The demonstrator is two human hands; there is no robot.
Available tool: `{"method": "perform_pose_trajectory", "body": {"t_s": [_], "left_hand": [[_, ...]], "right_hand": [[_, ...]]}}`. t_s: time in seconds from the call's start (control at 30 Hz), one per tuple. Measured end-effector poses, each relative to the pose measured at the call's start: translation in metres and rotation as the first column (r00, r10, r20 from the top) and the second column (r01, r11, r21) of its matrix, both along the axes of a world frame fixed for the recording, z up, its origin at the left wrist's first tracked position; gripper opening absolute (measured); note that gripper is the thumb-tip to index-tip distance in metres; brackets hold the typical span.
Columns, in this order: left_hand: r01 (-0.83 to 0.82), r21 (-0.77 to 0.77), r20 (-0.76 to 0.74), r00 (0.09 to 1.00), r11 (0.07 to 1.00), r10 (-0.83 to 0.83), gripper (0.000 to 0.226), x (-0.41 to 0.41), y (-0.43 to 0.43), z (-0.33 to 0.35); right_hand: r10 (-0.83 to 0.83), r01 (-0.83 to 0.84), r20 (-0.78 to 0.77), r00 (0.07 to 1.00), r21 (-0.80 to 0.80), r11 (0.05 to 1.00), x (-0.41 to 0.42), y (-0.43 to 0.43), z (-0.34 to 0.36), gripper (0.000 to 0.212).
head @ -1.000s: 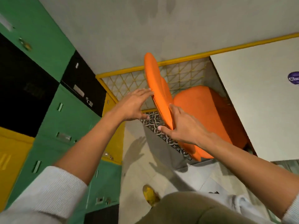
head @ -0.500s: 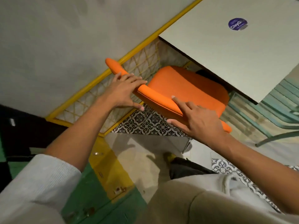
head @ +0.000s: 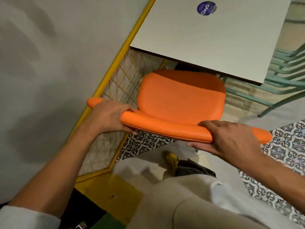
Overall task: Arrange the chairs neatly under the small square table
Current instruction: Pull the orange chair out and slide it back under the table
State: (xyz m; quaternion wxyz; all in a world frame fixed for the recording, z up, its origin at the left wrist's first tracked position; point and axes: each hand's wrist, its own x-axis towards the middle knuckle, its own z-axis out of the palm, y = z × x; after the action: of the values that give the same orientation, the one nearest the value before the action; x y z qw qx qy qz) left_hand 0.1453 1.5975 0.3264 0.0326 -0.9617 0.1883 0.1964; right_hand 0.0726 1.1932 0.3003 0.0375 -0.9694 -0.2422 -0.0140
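the orange chair (head: 179,98) backrest was clasped by the left grip (head: 109,117) and right grip (head: 231,139); beyond them, its seat was partly tucked under the white surface (head: 206,38).

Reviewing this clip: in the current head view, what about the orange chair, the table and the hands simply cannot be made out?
- Orange chair legs: hidden beneath its own seat and backrest.
- Seat's far edge: tucked under the white table; depth of overlap unclear.
- Table legs: covered by the tabletop.
- Left hand and right hand fingers: partly wrapped behind the backrest.
- Round blue sticker: text too small and blurred.
- Green metal chair: cut off by the right edge.
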Motion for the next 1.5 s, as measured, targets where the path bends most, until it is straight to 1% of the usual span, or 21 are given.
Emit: {"method": "perform_pose_trajectory", "body": {"t_s": [0.03,0.13,0.23,0.3,0.37,0.47,0.57,0.67,0.73,0.83,0.97,1.03,1.17,1.23,1.33,1.5], "left_hand": [[0.019,-0.013,-0.002,1.000,1.000,-0.019,0.103,0.005,0.003,-0.003],[0.105,-0.076,0.097,0.990,0.992,-0.098,0.101,0.007,0.008,-0.008],[0.204,-0.136,0.095,0.977,0.969,-0.193,0.103,0.013,0.014,-0.011],[0.307,-0.106,0.077,0.951,0.946,-0.300,0.099,0.023,0.018,-0.012],[0.408,-0.063,0.088,0.911,0.911,-0.402,0.091,0.028,0.024,-0.012],[0.464,-0.013,0.043,0.885,0.886,-0.463,0.085,0.032,0.032,-0.009],[0.504,-0.041,0.058,0.863,0.863,-0.502,0.084,0.033,0.054,-0.007],[0.495,-0.104,0.082,0.868,0.862,-0.489,0.077,0.032,0.080,-0.002],[0.486,-0.131,0.120,0.873,0.864,-0.472,0.077,0.029,0.097,-0.001],[0.489,-0.097,0.159,0.867,0.867,-0.472,0.074,0.021,0.117,-0.001],[0.496,-0.120,0.180,0.863,0.860,-0.472,0.074,0.007,0.137,0.000],[0.499,-0.113,0.193,0.859,0.859,-0.474,0.069,0.000,0.146,-0.001],[0.473,-0.092,0.202,0.871,0.877,-0.448,0.066,-0.003,0.165,-0.005],[0.456,-0.139,0.224,0.879,0.879,-0.420,0.068,-0.001,0.169,-0.005],[0.465,-0.217,0.253,0.876,0.858,-0.411,0.069,0.003,0.167,-0.004],[0.470,-0.213,0.276,0.870,0.857,-0.408,0.068,0.023,0.165,-0.009]], "right_hand": [[-0.021,0.021,-0.011,1.000,-0.025,0.999,0.000,0.007,0.000,0.088],[-0.062,0.060,-0.051,0.997,-0.044,0.997,-0.001,0.015,0.001,0.093],[-0.092,0.091,-0.033,0.995,-0.031,0.995,-0.003,0.014,0.002,0.093],[-0.108,0.107,-0.037,0.993,-0.015,0.994,-0.003,0.015,0.002,0.090],[-0.125,0.125,-0.034,0.992,-0.006,0.992,-0.003,0.019,0.004,0.087],[-0.143,0.143,-0.029,0.989,0.005,0.990,-0.009,0.032,0.008,0.085],[-0.171,0.171,-0.019,0.985,0.012,0.985,-0.024,0.061,0.008,0.085],[-0.210,0.210,-0.002,0.978,0.014,0.978,-0.040,0.096,0.006,0.083],[-0.239,0.239,0.002,0.971,0.018,0.971,-0.052,0.118,0.004,0.081],[-0.275,0.274,0.034,0.961,0.017,0.962,-0.067,0.144,0.002,0.080],[-0.295,0.296,0.041,0.955,-0.001,0.955,-0.082,0.166,0.004,0.081],[-0.300,0.301,0.052,0.952,-0.004,0.954,-0.089,0.175,0.004,0.081],[-0.294,0.297,0.082,0.952,-0.019,0.955,-0.095,0.190,0.001,0.080],[-0.298,0.301,0.084,0.951,-0.027,0.953,-0.093,0.192,0.000,0.082],[-0.300,0.302,0.038,0.953,-0.031,0.953,-0.090,0.189,0.001,0.091],[-0.295,0.296,0.035,0.955,-0.037,0.954,-0.071,0.183,0.000,0.094]]}}
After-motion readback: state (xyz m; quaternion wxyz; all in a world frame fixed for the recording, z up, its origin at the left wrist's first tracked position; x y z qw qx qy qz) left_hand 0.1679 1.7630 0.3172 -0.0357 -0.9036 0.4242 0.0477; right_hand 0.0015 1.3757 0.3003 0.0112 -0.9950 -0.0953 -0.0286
